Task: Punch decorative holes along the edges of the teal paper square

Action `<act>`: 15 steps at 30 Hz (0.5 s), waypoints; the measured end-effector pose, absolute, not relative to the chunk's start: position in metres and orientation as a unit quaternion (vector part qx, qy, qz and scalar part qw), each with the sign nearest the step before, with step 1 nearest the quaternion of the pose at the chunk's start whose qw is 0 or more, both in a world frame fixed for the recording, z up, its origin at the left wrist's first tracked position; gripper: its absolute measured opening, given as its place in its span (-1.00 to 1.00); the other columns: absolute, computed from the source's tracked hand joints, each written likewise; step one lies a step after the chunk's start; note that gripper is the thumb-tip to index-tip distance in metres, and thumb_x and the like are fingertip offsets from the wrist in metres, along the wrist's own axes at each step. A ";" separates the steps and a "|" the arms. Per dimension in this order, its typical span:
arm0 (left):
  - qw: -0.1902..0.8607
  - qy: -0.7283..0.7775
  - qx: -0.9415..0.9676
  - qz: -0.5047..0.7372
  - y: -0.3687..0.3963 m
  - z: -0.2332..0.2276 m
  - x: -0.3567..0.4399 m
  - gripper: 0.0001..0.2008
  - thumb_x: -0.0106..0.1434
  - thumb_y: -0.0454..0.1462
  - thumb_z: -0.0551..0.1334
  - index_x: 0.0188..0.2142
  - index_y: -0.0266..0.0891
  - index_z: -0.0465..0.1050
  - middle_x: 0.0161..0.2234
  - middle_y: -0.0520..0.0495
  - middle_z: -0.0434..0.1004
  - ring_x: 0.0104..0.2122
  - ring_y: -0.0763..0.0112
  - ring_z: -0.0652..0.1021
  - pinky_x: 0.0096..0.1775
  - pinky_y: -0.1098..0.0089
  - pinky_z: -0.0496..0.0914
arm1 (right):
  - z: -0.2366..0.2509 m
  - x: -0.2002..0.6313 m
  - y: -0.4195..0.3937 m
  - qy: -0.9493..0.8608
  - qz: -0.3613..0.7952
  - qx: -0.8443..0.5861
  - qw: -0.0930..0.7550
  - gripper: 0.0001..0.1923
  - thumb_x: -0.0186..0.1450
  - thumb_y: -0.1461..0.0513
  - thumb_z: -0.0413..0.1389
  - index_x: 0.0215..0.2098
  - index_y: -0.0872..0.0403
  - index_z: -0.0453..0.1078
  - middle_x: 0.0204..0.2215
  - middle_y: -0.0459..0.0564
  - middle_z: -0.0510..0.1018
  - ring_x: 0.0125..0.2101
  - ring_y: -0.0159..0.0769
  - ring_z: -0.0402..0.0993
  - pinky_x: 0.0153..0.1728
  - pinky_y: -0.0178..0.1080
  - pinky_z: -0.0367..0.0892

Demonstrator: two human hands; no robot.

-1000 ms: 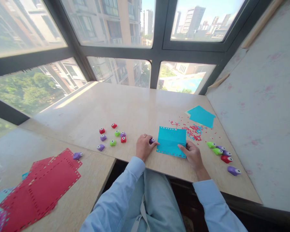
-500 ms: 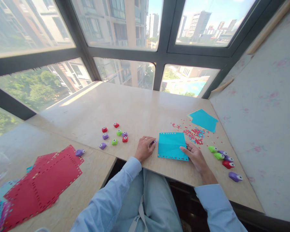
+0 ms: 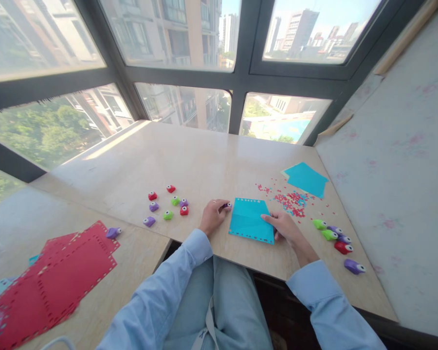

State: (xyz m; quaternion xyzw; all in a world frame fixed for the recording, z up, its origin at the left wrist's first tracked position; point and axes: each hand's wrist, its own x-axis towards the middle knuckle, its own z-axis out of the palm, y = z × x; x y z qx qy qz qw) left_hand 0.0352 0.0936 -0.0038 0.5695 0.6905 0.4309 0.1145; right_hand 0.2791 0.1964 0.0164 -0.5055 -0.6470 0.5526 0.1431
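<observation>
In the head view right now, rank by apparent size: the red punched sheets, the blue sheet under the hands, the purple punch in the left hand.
1. Red punched sheets, though nearer the camera.
2. Blue sheet.
3. Purple punch in the left hand.

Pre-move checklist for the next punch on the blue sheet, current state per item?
1. Left hand grips the small purple punch: ok.
2. Punch sits at the left edge of the blue sheet: ok.
3. Right hand rests on the sheet's right part and steadies it: ok.
4. Sheet's edge is seated inside the punch slot: cannot tell, too small.
5. Sheet lies flat on the table: not ok, a fold line shows across it.
6. Spare punches lie apart from the right hand: ok.
</observation>
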 end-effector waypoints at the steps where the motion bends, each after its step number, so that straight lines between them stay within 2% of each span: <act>1: 0.118 0.693 0.566 0.431 0.096 -0.004 0.034 -0.81 0.25 -0.35 0.29 -0.13 -0.16 0.57 -0.18 -0.05 0.64 -0.17 0.29 0.56 -0.08 0.27 0.42 | 0.016 0.280 0.196 -0.642 0.562 -0.497 0.159 -0.48 0.03 -0.17 0.24 -0.41 0.10 0.36 -0.69 -0.13 0.36 -0.72 -0.36 0.28 -0.77 -0.37 0.10; 4: 0.131 0.697 0.559 0.429 0.101 -0.005 0.031 -0.80 0.24 -0.36 0.29 -0.14 -0.15 0.58 -0.19 -0.05 0.65 -0.18 0.29 0.56 -0.07 0.26 0.43 | 0.015 0.283 0.194 -0.624 0.599 -0.465 0.188 -0.43 -0.03 -0.15 0.30 -0.33 0.15 0.43 -0.54 -0.05 0.49 -0.56 -0.31 0.39 -0.62 -0.33 0.24; 6: 0.137 0.698 0.558 0.428 0.103 -0.005 0.030 -0.80 0.24 -0.36 0.29 -0.15 -0.14 0.59 -0.20 -0.05 0.65 -0.19 0.30 0.57 -0.08 0.27 0.44 | 0.016 0.283 0.193 -0.617 0.609 -0.464 0.184 -0.42 -0.04 -0.15 0.32 -0.34 0.17 0.45 -0.51 -0.03 0.50 -0.53 -0.32 0.38 -0.57 -0.33 0.25; 11: 0.134 0.696 0.559 0.431 0.104 -0.006 0.030 -0.80 0.26 -0.35 0.26 -0.14 -0.13 0.59 -0.21 -0.05 0.65 -0.19 0.30 0.58 -0.08 0.28 0.45 | 0.022 0.278 0.190 -0.617 0.590 -0.490 0.177 -0.41 -0.07 -0.20 0.31 -0.45 0.15 0.41 -0.67 -0.15 0.31 -0.66 -0.43 0.18 -0.70 -0.37 0.06; 15: 0.130 0.702 0.549 0.436 0.104 -0.008 0.031 -0.79 0.28 -0.35 0.24 -0.12 -0.13 0.58 -0.18 -0.06 0.65 -0.18 0.28 0.58 -0.09 0.27 0.45 | 0.026 0.276 0.189 -0.600 0.603 -0.494 0.180 -0.41 -0.09 -0.19 0.33 -0.45 0.15 0.42 -0.66 -0.13 0.33 -0.66 -0.41 0.22 -0.71 -0.38 0.09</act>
